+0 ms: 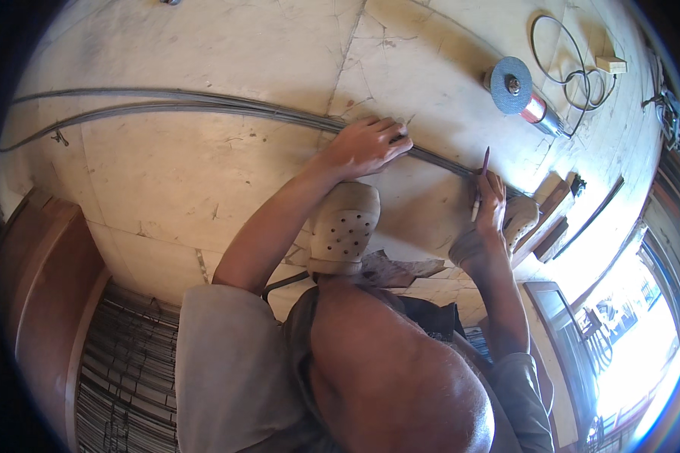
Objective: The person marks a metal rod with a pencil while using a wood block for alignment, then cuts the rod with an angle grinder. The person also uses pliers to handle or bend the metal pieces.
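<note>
A long bundle of thin dark metal rods point(227, 106) lies across the pale cracked floor point(196, 181). My left hand point(370, 140) rests on the bundle near the middle of the view, fingers curled around the rods. My right hand point(491, 198) is further right at the bundle, closed on a slim pencil-like marker point(486, 160) that points upward, with a white part showing below the fingers. My feet, in beige perforated clogs point(344, 226), are below the hands; the right one is partly hidden by my arm.
An angle grinder point(529, 102) with a grey disc and its coiled cord lie beyond my right hand. Dark bars and wooden pieces point(555, 200) are at the right. A brown wooden panel point(45, 287) and stacked wire rods point(117, 362) stand at lower left. A bright opening is at lower right.
</note>
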A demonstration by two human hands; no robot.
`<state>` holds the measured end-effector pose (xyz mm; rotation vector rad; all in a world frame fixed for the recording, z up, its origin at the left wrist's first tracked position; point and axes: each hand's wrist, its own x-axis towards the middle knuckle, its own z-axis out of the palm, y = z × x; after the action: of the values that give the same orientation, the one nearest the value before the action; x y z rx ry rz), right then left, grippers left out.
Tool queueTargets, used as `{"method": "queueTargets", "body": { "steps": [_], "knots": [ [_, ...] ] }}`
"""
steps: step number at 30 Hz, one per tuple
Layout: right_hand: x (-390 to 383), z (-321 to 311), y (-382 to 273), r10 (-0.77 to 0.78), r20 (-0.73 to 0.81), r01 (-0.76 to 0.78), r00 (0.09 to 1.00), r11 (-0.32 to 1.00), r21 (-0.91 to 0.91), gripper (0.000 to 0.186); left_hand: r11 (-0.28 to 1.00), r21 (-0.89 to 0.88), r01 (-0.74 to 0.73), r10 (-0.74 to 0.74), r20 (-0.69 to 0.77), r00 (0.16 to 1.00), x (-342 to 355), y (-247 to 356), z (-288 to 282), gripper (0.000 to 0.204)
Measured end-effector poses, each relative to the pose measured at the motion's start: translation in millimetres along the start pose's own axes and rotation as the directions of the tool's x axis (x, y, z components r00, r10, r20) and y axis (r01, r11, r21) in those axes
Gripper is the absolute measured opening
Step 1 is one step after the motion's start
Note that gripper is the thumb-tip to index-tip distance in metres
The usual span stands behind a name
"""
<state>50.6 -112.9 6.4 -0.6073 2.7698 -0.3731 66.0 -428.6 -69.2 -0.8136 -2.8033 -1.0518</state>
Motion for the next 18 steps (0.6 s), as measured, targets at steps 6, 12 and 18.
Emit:
{"method": "queueTargets", "body": {
  "steps": [6, 12, 18],
  "knots": [
    [7, -7, -5, -0.006, 0.024, 0.006, 1.000, 1.000, 0.000, 0.026, 1.000, -0.009, -0.018, 0.018, -0.015, 1.000, 1, 0, -1, 0.017],
    [35, -23, -45, -0.009, -0.102, 0.022, 0.995, 0.991, 0.134, 0.020, 1.000, 0.003, -0.026, 0.026, -0.008, 1.000, 3, 0, -3, 0.014],
    [104, -51, -156, 0.143, -0.012, -0.088, 0.990, 0.674, 0.733, 0.030, 0.999, 0.021, -0.029, 0.029, -0.015, 0.999, -5, -1, 3, 0.015]
  ]
}}
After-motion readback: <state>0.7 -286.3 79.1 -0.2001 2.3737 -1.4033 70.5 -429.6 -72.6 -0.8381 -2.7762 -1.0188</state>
